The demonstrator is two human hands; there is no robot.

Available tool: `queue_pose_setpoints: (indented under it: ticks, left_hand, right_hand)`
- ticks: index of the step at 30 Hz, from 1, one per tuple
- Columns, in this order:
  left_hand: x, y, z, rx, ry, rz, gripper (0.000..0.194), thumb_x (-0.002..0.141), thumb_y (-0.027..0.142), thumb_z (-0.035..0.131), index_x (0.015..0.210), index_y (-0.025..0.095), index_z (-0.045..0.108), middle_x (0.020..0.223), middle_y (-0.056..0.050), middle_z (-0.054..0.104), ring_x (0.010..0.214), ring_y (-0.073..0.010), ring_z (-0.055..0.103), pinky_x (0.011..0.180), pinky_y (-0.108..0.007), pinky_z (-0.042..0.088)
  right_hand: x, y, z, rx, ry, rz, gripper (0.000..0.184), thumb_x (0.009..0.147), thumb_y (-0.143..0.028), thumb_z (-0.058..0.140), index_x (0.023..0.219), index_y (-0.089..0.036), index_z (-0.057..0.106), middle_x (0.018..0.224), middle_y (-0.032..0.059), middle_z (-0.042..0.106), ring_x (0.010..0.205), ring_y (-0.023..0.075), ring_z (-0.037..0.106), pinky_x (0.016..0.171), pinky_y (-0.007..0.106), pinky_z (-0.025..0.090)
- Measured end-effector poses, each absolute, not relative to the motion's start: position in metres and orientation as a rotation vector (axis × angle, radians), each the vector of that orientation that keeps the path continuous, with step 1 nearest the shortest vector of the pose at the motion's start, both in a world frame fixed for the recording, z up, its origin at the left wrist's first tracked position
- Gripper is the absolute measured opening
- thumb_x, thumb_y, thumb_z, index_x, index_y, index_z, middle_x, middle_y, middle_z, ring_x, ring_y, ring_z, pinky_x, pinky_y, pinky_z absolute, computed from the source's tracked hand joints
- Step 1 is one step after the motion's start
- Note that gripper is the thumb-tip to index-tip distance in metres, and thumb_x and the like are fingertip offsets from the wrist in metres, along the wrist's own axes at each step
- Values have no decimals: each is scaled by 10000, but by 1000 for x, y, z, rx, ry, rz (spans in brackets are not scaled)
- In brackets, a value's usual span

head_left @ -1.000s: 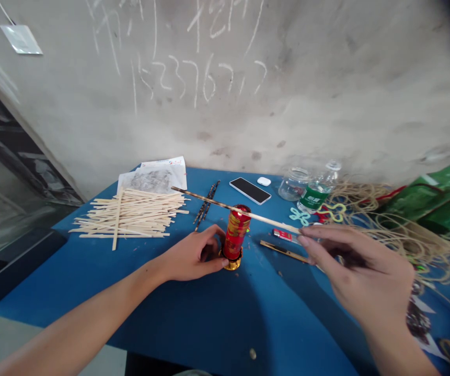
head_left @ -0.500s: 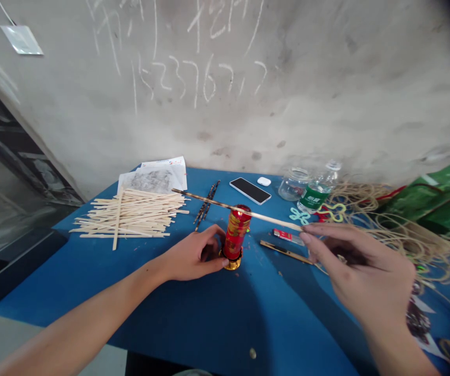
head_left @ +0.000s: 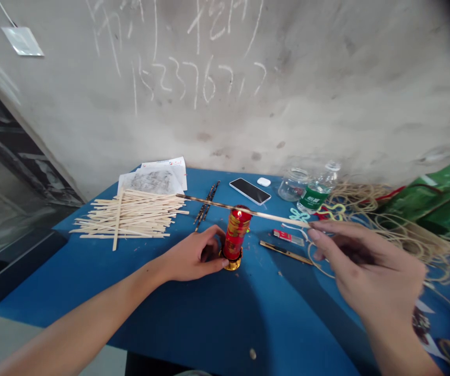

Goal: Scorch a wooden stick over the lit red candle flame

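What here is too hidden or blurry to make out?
Head view only:
- Blurred right hand: how it grips the thin wooden stick.
- Left hand: hides one side of the round gold candle base.
- Clear plastic bottle's green label: print too small to read.

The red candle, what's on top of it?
The red candle has a small flame on top, with a thin wooden stick held across it by the right hand. Its wick cannot be seen.
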State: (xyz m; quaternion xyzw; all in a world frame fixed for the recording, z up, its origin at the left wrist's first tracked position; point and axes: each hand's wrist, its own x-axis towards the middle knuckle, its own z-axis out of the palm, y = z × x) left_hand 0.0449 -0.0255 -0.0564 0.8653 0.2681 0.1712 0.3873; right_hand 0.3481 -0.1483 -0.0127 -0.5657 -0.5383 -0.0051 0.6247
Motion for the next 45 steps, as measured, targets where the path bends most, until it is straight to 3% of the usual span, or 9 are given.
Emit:
queue_pose_setpoints:
  ticks: [21, 45]
  left_hand:
    - [45, -26, -55, 2208, 681, 440, 410, 1051, 546, 718, 1268, 239, 555, 878, 5, 732, 724, -184, 673, 651, -308, 456]
    - [45, -27, -53, 2216, 679, 433, 406, 1062, 550, 703, 1275, 242, 546, 874, 5, 733, 729, -190, 681, 658, -310, 458]
  right_hand:
    - [352, -147, -11, -1266, -1224, -82, 77, 887, -308, 942, 948, -302, 897, 847, -20, 819, 580, 105, 704, 488, 225, 525]
    - [350, -150, -11, -1246, -1318, 11, 86, 930, -292, 902, 995, -348, 890, 958, -27, 853, 622, 116, 698, 575, 291, 555]
